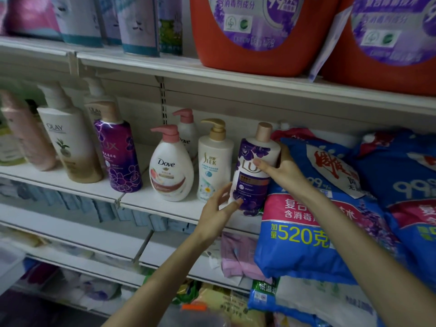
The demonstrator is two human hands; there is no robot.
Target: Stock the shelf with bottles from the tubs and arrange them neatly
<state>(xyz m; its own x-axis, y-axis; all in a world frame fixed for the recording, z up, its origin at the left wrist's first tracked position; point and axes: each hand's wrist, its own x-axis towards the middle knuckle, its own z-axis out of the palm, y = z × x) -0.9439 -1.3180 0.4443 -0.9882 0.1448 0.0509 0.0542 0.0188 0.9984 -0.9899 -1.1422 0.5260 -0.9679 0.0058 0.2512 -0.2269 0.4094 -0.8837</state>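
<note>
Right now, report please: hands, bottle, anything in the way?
Right hand grips Lux bottle; left hand touches its lower side. Bottle on shelf beside Slek bottle. Blue detergent bag crowds its right.

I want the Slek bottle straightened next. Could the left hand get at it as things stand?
Probably yes: the left hand is open at the base of the Lux bottle, in front of the Slek bottle, with nothing between them.

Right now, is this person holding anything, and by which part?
The right hand grips the purple-and-white Lux bottle around its upper body, below the cap; the left hand touches its lower side with its fingertips.
</note>
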